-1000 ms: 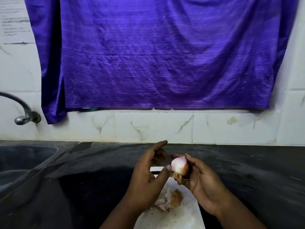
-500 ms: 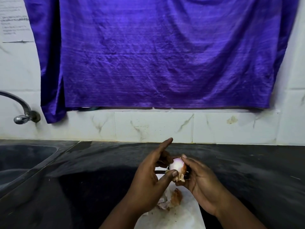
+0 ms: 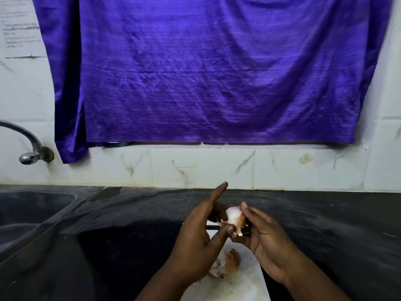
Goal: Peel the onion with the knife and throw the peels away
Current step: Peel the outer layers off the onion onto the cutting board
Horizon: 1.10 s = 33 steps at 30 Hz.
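Pale onion (image 3: 234, 216) nearly bare
Left hand (image 3: 199, 237) now pinches root skin (image 3: 221, 223); right hand (image 3: 267, 242) holds onion, near counter (image 3: 130, 213) front.

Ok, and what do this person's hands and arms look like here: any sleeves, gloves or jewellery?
The left hand and right hand are bare: no gloves, no visible rings, short nails. The left forearm and right forearm show no sleeve, watch or bangle as far as the frame's bottom edge.

Dark counter (image 3: 130, 213), a white board (image 3: 243, 283) on it (onion peels (image 3: 230, 262) atop)
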Tool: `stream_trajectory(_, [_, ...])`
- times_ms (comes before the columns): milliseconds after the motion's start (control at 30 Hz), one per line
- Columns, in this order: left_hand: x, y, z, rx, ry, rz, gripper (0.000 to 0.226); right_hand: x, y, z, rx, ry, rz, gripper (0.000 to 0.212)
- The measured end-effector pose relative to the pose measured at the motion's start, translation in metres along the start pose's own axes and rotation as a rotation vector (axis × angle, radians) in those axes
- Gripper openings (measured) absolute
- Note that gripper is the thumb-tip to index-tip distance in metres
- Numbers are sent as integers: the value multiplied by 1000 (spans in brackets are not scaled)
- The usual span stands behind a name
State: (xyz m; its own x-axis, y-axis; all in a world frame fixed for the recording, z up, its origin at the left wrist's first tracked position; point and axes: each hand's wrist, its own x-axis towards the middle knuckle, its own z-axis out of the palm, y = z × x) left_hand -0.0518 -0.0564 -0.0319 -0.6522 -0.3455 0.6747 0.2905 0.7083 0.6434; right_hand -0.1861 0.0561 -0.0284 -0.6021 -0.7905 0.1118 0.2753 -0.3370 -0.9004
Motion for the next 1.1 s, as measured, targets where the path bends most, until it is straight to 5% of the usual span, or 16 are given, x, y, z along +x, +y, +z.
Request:
stream_trajectory(300, [-2, -1, 1, -41, -64, -33, 81, 3, -5, -4, 85, 129, -51, 46])
stream_trajectory(567, [1, -8, -3, 114, 93, -65, 63, -4, 0, 3, -71, 33, -1, 49])
stream_trajectory(1100, [1, -6, -3, 56, -42, -37, 91, -9, -2, 5, -289, -44, -110, 29])
